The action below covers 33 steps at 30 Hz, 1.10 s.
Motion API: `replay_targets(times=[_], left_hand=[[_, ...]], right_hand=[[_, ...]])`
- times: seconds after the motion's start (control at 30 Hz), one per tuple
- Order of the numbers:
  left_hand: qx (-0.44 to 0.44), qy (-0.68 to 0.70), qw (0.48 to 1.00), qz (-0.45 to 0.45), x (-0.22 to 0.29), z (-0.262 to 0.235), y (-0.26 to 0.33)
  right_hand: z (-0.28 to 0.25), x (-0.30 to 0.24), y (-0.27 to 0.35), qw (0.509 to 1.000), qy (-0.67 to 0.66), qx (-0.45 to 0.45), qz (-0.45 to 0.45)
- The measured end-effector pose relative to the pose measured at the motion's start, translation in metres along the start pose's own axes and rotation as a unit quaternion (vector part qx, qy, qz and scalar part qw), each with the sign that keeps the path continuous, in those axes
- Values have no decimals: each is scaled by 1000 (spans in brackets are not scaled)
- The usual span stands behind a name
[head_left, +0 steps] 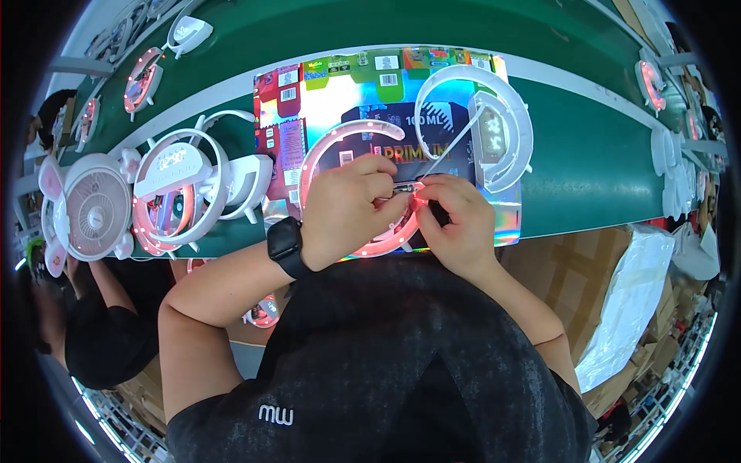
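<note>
Two hands, left hand (345,207) and right hand (457,220), are pinched together on a small metal connector (403,187) over the lit ring lamp (363,193); light, rigid, fragile plastic is judged; the rim is best gripped.

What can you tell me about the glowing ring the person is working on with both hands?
The ring lamp is a white, plastic-looking hoop, lit pink with small red dots along its rim. It lies flat on a shiny holographic sheet on the green table. The left hand covers its middle, the right hand its right side; both pinch a small metal part at the rim. A thin white cable leads away.
</note>
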<state>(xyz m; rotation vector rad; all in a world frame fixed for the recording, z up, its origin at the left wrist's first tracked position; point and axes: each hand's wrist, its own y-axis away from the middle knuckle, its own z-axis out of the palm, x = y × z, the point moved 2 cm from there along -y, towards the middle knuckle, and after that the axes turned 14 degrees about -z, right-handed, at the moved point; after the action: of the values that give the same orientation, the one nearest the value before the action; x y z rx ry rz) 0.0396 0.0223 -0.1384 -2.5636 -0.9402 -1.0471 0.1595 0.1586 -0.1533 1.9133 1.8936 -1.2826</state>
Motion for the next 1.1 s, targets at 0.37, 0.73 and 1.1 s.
replay_targets(times=[0.37, 0.73, 1.1], left_hand=[[-4, 32, 999, -25, 6, 2, -6], [-82, -24, 996, -11, 3, 8, -23], [-85, -16, 996, -18, 2, 7, -25]], right_hand=[[0, -4, -6, 997, 62, -23, -28], [-1, 1, 1, 992, 91, -23, -83], [-9, 4, -6, 964, 115, -174, -167]])
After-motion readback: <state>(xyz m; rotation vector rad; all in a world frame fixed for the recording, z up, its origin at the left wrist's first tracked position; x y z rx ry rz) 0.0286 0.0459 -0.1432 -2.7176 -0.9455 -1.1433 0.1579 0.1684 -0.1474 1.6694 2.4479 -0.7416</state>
